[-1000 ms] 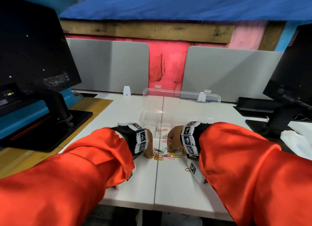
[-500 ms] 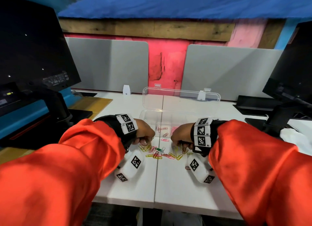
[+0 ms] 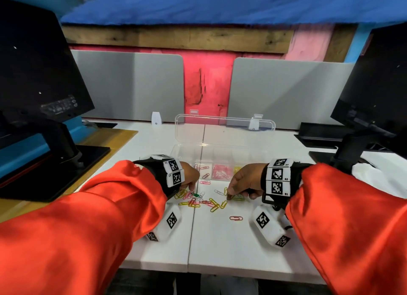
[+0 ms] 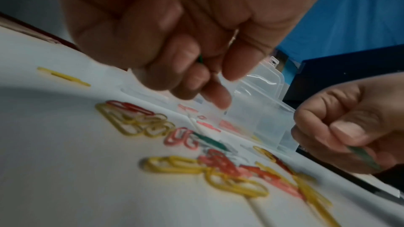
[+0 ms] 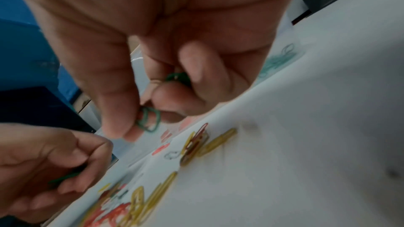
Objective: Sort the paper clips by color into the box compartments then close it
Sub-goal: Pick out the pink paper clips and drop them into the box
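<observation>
Head view: the clear box (image 3: 222,160) is set on the white counter (image 3: 220,239) with its lid raised at the far side. Pink clips are seen in one near compartment and yellow ones in the compartment to its right. The loose paper clips (image 3: 202,201) are scattered on the counter just near the box, between both hands. The left hand (image 3: 188,177) and the right hand (image 3: 244,182) are lowered over the pile with fingers curled downward. A single pink clip (image 3: 236,218) is lying apart, nearer than the pile.

Left wrist view: the left fingers (image 4: 188,54) are pressed together, and a green clip (image 4: 200,59) is pinched between them. The picture is blurred.

Right wrist view: a green paper clip (image 5: 148,120) is pinched between the right thumb and fingers (image 5: 118,103); a second green piece is held deeper in the curled fingers.
</observation>
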A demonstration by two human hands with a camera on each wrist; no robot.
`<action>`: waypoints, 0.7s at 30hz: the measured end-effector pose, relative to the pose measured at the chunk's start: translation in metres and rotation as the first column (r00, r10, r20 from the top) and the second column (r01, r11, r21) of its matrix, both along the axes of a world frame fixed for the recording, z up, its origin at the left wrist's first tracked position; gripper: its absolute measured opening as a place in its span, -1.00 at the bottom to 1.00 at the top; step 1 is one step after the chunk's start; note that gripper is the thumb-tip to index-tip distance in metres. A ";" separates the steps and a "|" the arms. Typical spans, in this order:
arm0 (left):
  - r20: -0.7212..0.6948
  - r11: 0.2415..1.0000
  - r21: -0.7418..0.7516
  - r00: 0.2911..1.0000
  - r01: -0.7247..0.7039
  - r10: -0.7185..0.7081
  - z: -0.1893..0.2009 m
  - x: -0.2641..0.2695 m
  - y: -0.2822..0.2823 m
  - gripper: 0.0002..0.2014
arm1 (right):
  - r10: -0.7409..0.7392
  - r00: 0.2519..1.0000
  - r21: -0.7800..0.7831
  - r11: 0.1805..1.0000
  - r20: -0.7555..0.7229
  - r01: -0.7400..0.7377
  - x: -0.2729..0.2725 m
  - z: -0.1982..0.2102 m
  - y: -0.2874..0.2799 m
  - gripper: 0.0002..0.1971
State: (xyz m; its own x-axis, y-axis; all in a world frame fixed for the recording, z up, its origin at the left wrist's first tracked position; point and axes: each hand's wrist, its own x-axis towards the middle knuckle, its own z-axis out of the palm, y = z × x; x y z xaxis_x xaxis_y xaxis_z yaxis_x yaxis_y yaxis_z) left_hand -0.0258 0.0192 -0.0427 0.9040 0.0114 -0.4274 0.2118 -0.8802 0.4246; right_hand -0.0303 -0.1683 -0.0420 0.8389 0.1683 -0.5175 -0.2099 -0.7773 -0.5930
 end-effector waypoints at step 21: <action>-0.009 0.910 0.225 0.935 0.347 -0.355 -0.002 0.003 0.005 -0.78 | -0.289 0.953 0.242 0.922 -0.092 0.303 -0.015 -0.001 -0.024 -0.80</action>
State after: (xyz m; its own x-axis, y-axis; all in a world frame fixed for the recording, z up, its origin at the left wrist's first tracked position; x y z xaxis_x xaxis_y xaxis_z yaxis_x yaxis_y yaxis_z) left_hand -0.0226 0.0238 -0.0448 0.8797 -0.2189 -0.4221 -0.1380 -0.9671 0.2139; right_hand -0.0456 -0.1925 -0.0434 0.8428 0.0468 -0.5363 -0.4441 -0.5025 -0.7418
